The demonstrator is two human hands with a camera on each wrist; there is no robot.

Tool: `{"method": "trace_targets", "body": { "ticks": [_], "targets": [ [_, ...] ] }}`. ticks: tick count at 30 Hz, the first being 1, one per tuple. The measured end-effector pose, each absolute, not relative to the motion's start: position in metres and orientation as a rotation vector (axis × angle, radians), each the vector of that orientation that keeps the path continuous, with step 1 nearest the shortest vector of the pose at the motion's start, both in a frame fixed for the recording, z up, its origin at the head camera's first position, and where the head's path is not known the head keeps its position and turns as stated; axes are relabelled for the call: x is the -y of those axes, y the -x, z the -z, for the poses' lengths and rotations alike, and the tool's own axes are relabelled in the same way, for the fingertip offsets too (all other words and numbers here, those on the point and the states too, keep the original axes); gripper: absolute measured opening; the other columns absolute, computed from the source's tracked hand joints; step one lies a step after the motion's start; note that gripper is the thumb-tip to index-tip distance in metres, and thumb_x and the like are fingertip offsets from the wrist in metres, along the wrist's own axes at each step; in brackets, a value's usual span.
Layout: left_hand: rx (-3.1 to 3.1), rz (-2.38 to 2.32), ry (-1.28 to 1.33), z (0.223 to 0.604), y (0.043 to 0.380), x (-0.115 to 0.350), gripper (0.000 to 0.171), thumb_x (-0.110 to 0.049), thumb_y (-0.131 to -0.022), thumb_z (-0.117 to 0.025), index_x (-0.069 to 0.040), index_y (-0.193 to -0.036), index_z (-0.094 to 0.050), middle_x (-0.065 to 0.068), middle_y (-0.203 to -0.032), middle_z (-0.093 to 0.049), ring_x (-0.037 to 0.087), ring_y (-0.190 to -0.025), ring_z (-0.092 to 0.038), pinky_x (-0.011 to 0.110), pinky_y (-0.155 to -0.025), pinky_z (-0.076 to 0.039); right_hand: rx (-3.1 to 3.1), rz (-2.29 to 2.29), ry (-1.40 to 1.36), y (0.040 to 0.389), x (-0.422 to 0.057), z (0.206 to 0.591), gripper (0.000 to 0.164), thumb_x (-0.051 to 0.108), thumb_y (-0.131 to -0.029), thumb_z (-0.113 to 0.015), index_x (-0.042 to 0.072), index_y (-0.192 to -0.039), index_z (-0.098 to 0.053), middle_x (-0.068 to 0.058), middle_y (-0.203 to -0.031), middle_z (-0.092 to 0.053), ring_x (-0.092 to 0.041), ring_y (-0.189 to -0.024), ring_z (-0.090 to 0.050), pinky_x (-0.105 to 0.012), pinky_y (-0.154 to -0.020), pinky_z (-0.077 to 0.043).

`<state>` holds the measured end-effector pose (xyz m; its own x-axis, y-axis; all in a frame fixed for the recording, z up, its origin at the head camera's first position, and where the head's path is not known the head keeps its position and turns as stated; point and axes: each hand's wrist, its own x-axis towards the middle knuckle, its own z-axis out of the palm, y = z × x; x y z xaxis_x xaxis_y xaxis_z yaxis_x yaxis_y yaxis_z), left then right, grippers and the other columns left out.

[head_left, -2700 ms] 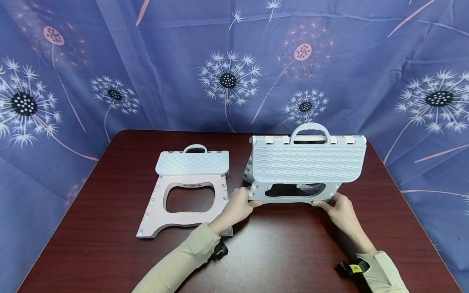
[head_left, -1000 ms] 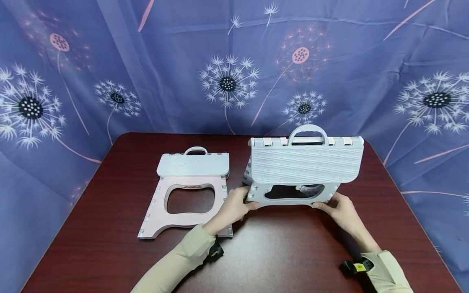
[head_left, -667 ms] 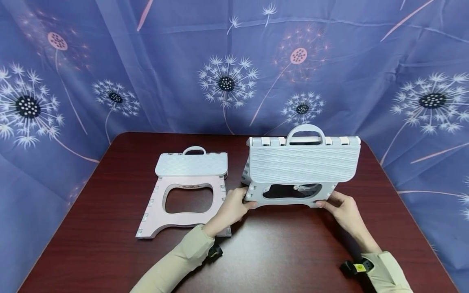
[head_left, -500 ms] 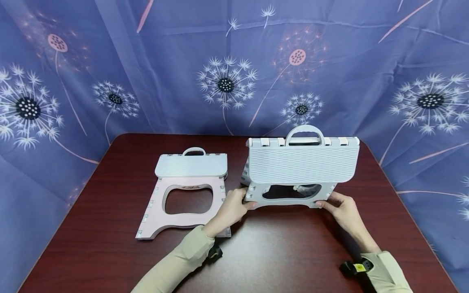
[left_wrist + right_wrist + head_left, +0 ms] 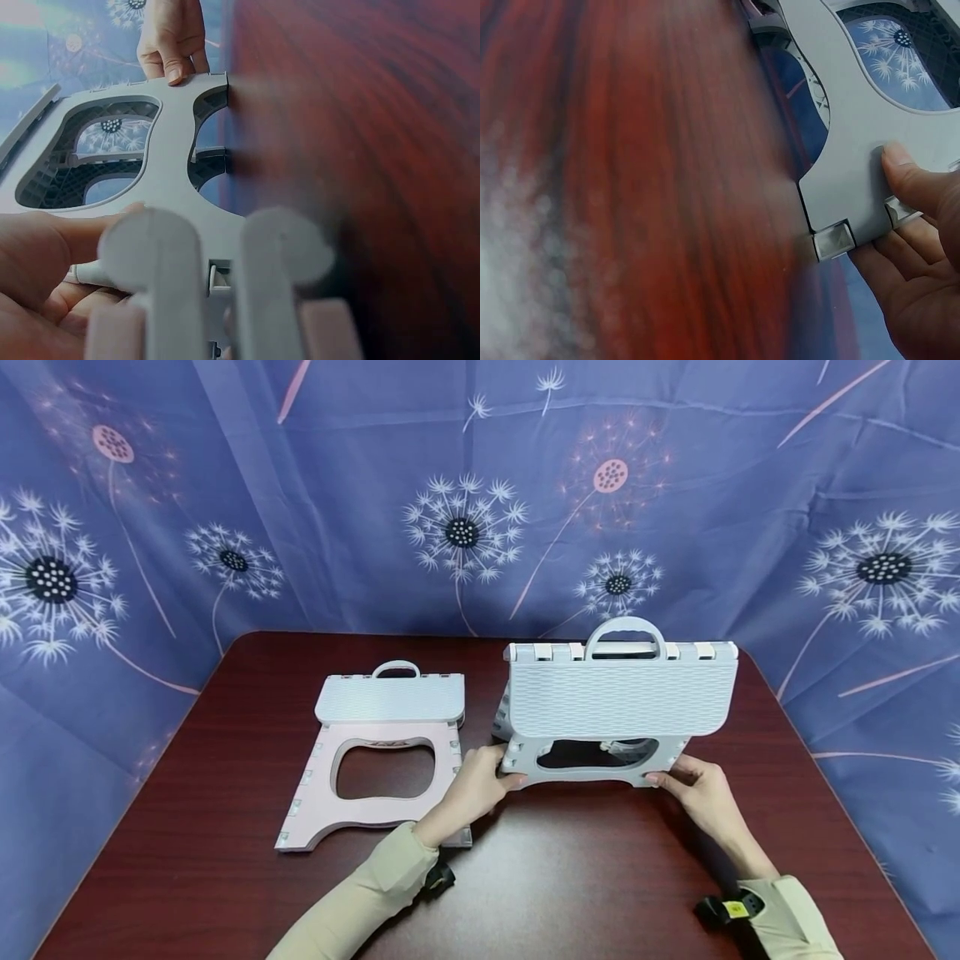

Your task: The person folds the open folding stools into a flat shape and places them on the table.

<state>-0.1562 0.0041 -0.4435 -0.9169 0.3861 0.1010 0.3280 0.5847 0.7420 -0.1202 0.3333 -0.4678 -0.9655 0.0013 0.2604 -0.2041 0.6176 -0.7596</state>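
My left hand (image 5: 477,778) and right hand (image 5: 700,787) grip the lower corners of the pale grey stool (image 5: 622,697), upright near the table's (image 5: 570,885) far right corner; the pink-legged stool (image 5: 386,810) lies flat, left of it, nearer the left edge.

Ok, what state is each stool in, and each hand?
Gray folding stool: partly unfolded, top folded down, legs apart.
Pink-and-white folding stool: folded flat on the table.
Left hand: gripping the gray stool's lower left corner.
Right hand: gripping the gray stool's lower right corner.
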Motion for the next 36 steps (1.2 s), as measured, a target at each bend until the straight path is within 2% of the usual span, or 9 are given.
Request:
{"method": "trace_targets", "body": {
  "ticks": [5,13,23,28,32,36],
  "targets": [
    [-2.716,-1.267,-0.602,0.4415,0.1569,-0.0040,0.018,-0.014,-0.083,-0.076,-0.005,-0.097,-0.070,0.007,-0.085,-0.074,0.010,-0.071,-0.064,0.025,-0.065,-0.051,2.608,-1.279,-0.169,0.1231,-0.3345,0.4684,0.020,0.002,-0.080,-0.076,-0.001,-0.099,-0.072,0.009,-0.084,-0.073,0.010,-0.075,-0.062,-0.008,-0.067,-0.045],
    [-2.679,-1.291,-0.603,0.4424,0.1574,-0.0039,0.019,-0.014,-0.084,-0.075,-0.005,-0.100,-0.070,0.008,-0.088,-0.075,0.006,-0.068,-0.061,0.022,-0.063,-0.050,2.638,-1.234,-0.202,0.1245,-0.3363,0.4713,0.019,-0.002,-0.080,-0.074,-0.001,-0.098,-0.072,-0.010,-0.086,-0.075,0.011,-0.076,-0.061,-0.008,-0.068,-0.045],
    [-2.697,-1.282,-0.606,0.4430,0.1569,-0.0045,0.020,-0.013,-0.083,-0.075,-0.005,-0.101,-0.070,0.008,-0.087,-0.075,0.006,-0.064,-0.060,0.023,-0.064,-0.051,2.643,-1.250,-0.234,0.1225,-0.3363,0.4680,0.017,0.002,-0.081,-0.075,0.000,-0.097,-0.072,-0.012,-0.086,-0.075,0.011,-0.076,-0.061,-0.009,-0.067,-0.046],
    [-2.704,-1.275,-0.606,0.4436,0.1563,-0.0043,0.019,-0.012,-0.083,-0.075,-0.004,-0.099,-0.070,0.009,-0.087,-0.075,0.009,-0.069,-0.063,0.023,-0.064,-0.051,2.653,-1.243,-0.224,0.1211,-0.3335,0.4654,0.018,-0.001,-0.079,-0.075,-0.001,-0.097,-0.071,-0.015,-0.086,-0.074,0.012,-0.075,-0.060,-0.009,-0.066,-0.046],
    [-2.716,-1.277,-0.621,0.4443,0.1560,-0.0041,0.018,-0.012,-0.083,-0.075,-0.003,-0.098,-0.070,0.009,-0.088,-0.075,0.014,-0.078,-0.068,0.024,-0.065,-0.052,2.658,-1.213,-0.222,0.1214,-0.3337,0.4662,0.016,-0.001,-0.078,-0.075,-0.001,-0.094,-0.072,-0.008,-0.083,-0.075,0.013,-0.074,-0.059,-0.009,-0.066,-0.045],
    [-2.726,-1.273,-0.648,0.4438,0.1557,-0.0042,0.018,-0.011,-0.083,-0.075,-0.002,-0.098,-0.070,0.010,-0.088,-0.075,0.014,-0.076,-0.068,0.023,-0.062,-0.050,2.644,-1.209,-0.242,0.1239,-0.3381,0.4709,0.014,0.000,-0.078,-0.076,0.000,-0.091,-0.073,0.005,-0.081,-0.074,0.014,-0.074,-0.059,-0.009,-0.066,-0.045]
  ]
}}
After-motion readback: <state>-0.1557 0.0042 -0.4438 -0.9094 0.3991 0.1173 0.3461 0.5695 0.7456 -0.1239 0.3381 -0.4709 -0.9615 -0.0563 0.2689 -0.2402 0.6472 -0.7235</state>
